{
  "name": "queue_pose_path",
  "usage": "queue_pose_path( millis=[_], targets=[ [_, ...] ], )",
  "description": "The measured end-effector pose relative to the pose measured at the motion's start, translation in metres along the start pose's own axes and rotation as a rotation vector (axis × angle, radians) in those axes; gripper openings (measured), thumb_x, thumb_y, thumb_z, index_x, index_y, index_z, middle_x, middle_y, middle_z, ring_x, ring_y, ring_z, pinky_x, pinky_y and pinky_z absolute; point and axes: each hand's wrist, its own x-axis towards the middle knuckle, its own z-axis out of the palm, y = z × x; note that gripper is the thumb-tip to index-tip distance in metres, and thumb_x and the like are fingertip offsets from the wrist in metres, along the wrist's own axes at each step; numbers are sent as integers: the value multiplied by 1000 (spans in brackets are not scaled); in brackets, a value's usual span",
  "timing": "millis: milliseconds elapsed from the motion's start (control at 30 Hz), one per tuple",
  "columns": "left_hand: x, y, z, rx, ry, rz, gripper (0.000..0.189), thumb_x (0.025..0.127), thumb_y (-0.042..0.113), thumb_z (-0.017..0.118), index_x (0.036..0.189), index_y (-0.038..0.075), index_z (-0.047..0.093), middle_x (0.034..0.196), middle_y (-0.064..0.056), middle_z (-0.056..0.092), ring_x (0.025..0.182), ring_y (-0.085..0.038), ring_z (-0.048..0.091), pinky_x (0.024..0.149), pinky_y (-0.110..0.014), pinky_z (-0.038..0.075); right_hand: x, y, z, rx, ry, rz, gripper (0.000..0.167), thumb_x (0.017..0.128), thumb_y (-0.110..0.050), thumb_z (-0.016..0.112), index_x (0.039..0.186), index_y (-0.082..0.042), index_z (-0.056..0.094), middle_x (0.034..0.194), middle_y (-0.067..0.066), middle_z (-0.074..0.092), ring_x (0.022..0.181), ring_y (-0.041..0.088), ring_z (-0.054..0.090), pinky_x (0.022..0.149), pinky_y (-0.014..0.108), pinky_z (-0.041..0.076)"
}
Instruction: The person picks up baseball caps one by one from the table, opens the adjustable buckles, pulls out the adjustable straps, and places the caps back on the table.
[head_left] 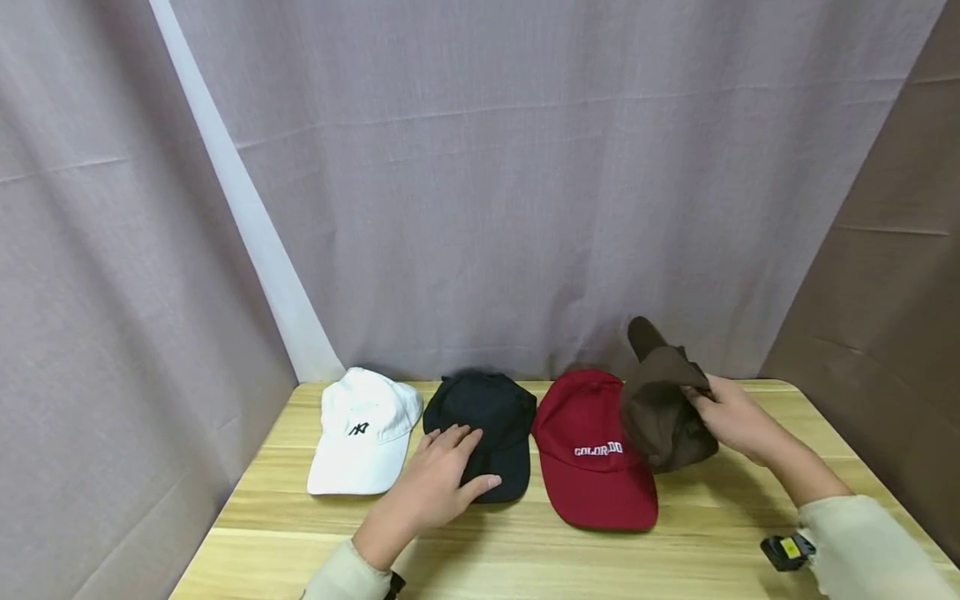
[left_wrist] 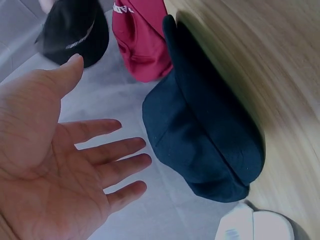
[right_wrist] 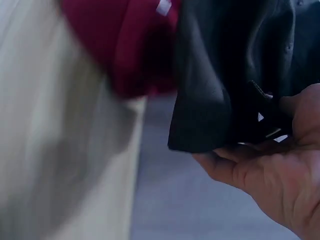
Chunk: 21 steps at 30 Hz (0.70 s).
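Observation:
My right hand [head_left: 738,421] pinches the edge of a dark brown cap [head_left: 660,408], which hangs tilted above the table, its brim up toward the curtain. In the right wrist view the fingers and thumb grip this cap [right_wrist: 210,100] near its back opening. Partly behind it lies a red cap [head_left: 596,492] lettered in white. My left hand [head_left: 438,479] is spread over a black cap [head_left: 510,458]. From the left wrist view, its straight fingers hold nothing and a gap shows between them and the black cap [left_wrist: 200,125].
A white cap [head_left: 363,450] with a small black logo lies left of the black one. All rest on a wooden table [head_left: 510,558], near its back edge. Grey curtains [head_left: 480,208] hang behind and to the left; a browner one [head_left: 885,275] hangs on the right.

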Motion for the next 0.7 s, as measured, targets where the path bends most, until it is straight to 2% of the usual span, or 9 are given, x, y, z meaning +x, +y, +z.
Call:
queue_pose_path(
  millis=[167,300,467,600,700],
  targets=[
    [3,1,2,18,6,8,73,106,60,57,156,7,53,158,-14,57,150,-34,52,124,-58,38,14,-56,31,-53,23,-128,29,111,-9,48,129,-8,71,130,22,74,122,39,68,97,52,55],
    [7,2,5,-10,27,9,75,106,62,53,158,8,50,161,-16,54,151,-35,51,123,-58,40,24,-87,63,-87,29,-177,29,107,-5,52,127,-11,72,129,17,74,122,38,70,101,57,55],
    [16,7,10,-101,71,-22,81,107,64,49,166,9,38,170,-22,38,159,-41,37,125,-64,36,32,-106,103,-176,78,-149,35,104,-6,54,136,-11,69,137,16,71,130,40,66,108,62,53],
    [23,15,14,-170,95,-58,84,108,66,44,171,14,23,174,-20,31,162,-40,32,125,-66,34,34,-111,127,-216,142,-117,39,101,-7,60,138,-11,69,134,15,74,124,40,71,102,62,56],
    [27,20,17,-185,140,-43,84,109,62,47,172,15,19,175,-20,30,162,-41,31,123,-69,36,33,-112,138,-220,159,-138,37,99,-9,67,136,-8,70,130,15,76,118,38,74,98,58,59]
  ],
)
